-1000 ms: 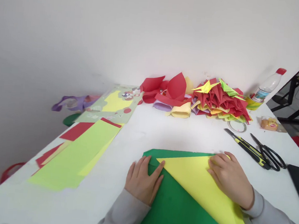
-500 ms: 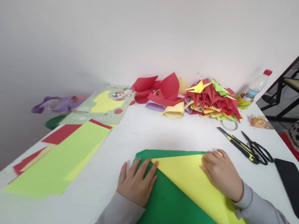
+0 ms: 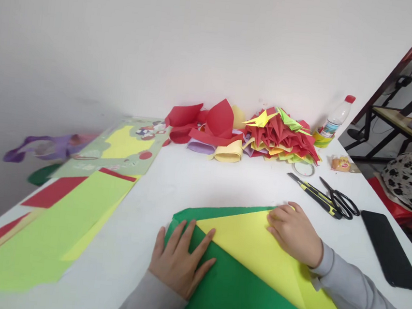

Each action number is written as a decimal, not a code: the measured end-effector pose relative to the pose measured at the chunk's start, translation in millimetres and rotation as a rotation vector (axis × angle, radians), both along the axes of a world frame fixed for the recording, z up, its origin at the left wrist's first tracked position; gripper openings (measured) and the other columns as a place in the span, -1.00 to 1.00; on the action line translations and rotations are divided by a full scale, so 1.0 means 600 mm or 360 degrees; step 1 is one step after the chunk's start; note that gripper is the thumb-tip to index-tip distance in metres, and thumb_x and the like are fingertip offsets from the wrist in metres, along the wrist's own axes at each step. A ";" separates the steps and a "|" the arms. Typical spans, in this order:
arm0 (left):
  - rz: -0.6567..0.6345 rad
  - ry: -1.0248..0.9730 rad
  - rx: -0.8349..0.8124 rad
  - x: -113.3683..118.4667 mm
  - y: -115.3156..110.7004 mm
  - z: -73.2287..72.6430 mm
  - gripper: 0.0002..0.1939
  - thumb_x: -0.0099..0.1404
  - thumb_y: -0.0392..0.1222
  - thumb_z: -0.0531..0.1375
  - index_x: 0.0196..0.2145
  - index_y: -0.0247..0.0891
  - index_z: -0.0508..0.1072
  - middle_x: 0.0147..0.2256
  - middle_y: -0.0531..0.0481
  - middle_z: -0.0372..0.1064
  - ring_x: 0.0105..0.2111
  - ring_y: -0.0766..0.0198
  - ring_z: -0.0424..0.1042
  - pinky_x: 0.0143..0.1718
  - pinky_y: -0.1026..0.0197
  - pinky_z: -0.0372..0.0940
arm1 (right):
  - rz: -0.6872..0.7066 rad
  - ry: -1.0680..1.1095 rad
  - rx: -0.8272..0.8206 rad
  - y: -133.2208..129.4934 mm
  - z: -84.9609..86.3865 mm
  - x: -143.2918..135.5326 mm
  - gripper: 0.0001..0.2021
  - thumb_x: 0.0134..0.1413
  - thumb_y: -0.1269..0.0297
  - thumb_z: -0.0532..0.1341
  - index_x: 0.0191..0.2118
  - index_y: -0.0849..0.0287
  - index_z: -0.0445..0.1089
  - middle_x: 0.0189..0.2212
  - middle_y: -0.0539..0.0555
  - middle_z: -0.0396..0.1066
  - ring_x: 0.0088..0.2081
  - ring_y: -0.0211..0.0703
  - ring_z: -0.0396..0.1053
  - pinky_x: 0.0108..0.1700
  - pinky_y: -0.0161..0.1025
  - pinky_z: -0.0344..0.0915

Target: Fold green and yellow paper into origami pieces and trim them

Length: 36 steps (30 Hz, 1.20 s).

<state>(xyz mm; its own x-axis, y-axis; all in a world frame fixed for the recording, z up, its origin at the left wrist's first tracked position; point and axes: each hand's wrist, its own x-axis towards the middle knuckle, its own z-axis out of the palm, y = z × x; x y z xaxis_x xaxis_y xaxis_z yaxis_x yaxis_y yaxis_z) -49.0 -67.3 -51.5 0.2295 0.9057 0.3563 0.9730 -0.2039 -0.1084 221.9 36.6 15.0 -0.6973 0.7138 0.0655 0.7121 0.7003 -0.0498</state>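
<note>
A large green sheet (image 3: 237, 286) lies on the white table at the near edge. Over it is a yellow sheet (image 3: 245, 236), folded along a slanting line, its near right end curling up. My left hand (image 3: 181, 256) lies flat with fingers spread, pressing on the green sheet and the yellow sheet's left tip. My right hand (image 3: 295, 233) has its fingers curled together on the upper right edge of the yellow paper; the fingertips' grip is partly hidden.
A box cutter (image 3: 314, 195), black scissors (image 3: 340, 199) and a black phone (image 3: 390, 250) lie right. Coloured sheets (image 3: 45, 236) are at the left. Folded paper shapes (image 3: 280, 135), a tape roll (image 3: 303, 168), a wrapped snack (image 3: 341, 163) and a bottle (image 3: 336, 118) stand farther back.
The whole view has shifted, so things appear farther left. My left hand's fingers have spread wider on the paper. My right hand stays at the yellow sheet's edge.
</note>
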 end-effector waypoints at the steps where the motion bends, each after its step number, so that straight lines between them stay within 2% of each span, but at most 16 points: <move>1: 0.0009 -0.0005 -0.0012 0.000 -0.001 -0.001 -0.57 0.30 -0.01 0.05 0.05 -0.15 0.44 0.06 -0.38 0.33 0.07 -0.27 0.26 0.10 -0.38 -0.05 | 0.0002 0.0003 0.0004 0.000 0.000 0.000 -0.86 0.22 0.29 0.15 -0.24 0.17 0.45 -0.29 0.07 0.44 -0.13 -0.08 0.32 0.05 -0.04 0.05; 9: 0.0117 0.0029 -0.0030 -0.002 0.004 0.006 -0.41 0.35 0.06 -0.09 0.05 -0.46 0.39 0.02 -0.43 0.38 0.02 -0.19 0.32 0.13 -0.36 -0.11 | 0.0044 0.0014 0.0038 0.002 -0.003 0.003 -0.88 0.20 0.31 0.17 -0.24 0.17 0.45 -0.30 0.07 0.45 -0.16 -0.09 0.33 0.02 -0.06 0.07; 13: 0.0120 -0.0013 -0.0023 -0.002 0.005 0.007 -0.38 0.34 0.09 -0.08 0.06 -0.51 0.37 0.02 -0.43 0.37 0.03 -0.20 0.32 0.14 -0.35 -0.12 | 0.0043 0.0020 0.0048 0.002 -0.002 0.003 -0.87 0.21 0.33 0.15 -0.26 0.18 0.45 -0.31 0.09 0.45 -0.17 -0.09 0.33 0.01 -0.05 0.07; 20: 0.0128 -0.0076 -0.0029 -0.011 0.007 0.003 -0.40 0.34 0.09 -0.07 0.06 -0.46 0.39 0.00 -0.39 0.40 0.01 -0.17 0.34 0.15 -0.34 -0.11 | 0.0050 -0.0004 0.0024 0.002 -0.002 0.003 -0.86 0.21 0.32 0.15 -0.25 0.19 0.45 -0.30 0.09 0.45 -0.16 -0.07 0.33 0.00 -0.05 0.07; 27: 0.0024 0.0034 -0.0059 -0.022 0.003 -0.001 -0.57 0.31 0.02 0.03 0.03 -0.19 0.46 0.03 -0.33 0.36 0.06 -0.21 0.27 0.12 -0.39 -0.09 | 0.0027 -0.0012 0.0013 0.002 -0.001 0.002 -0.86 0.21 0.31 0.15 -0.24 0.19 0.45 -0.29 0.08 0.45 -0.16 -0.09 0.33 -0.01 -0.08 0.07; 32: -0.0074 0.0018 -0.0108 -0.022 -0.002 0.001 -0.58 0.26 0.07 0.08 0.03 -0.03 0.45 0.08 -0.33 0.27 0.12 -0.32 0.18 0.09 -0.44 -0.10 | 0.0033 -0.0026 0.0032 0.004 -0.005 0.003 -0.85 0.22 0.28 0.15 -0.25 0.18 0.45 -0.29 0.08 0.44 -0.15 -0.08 0.33 0.00 -0.07 0.05; 36: -0.0104 -0.0047 -0.0128 -0.023 -0.004 0.000 -0.58 0.25 0.08 0.10 0.03 0.02 0.44 0.11 -0.27 0.24 0.15 -0.29 0.12 0.11 -0.45 -0.15 | 0.0040 -0.0032 0.0054 0.004 -0.006 0.003 -0.86 0.21 0.30 0.15 -0.26 0.18 0.45 -0.29 0.08 0.45 -0.16 -0.08 0.34 0.00 -0.06 0.05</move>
